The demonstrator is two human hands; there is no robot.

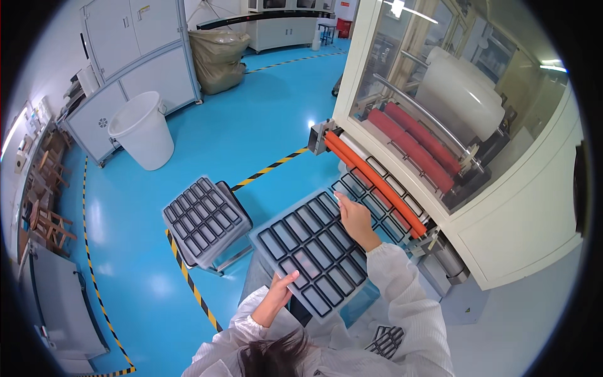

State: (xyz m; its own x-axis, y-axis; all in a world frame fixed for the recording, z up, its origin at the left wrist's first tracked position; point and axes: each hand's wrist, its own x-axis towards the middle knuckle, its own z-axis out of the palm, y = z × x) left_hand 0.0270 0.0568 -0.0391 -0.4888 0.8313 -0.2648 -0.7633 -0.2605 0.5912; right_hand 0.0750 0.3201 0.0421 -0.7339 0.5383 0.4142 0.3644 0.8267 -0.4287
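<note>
A clear sheet carrying rows of black rectangular frames lies tilted in front of me. Its near left edge is gripped by my left hand, the thumb on top and the fingers underneath. At the sheet's far right edge is my right hand, its fingers curled together. Whatever they hold is hidden or too small to name. Just beyond, a similar film with black frames runs out under an orange roller of the machine. I cannot tell whether sheet and film are joined.
Left of me, a stack of framed sheets rests on a metal-legged stool. The machine with red rollers and a white film roll fills the right. A white bin, grey cabinets and a large brown sack stand farther back. Striped tape marks the blue floor.
</note>
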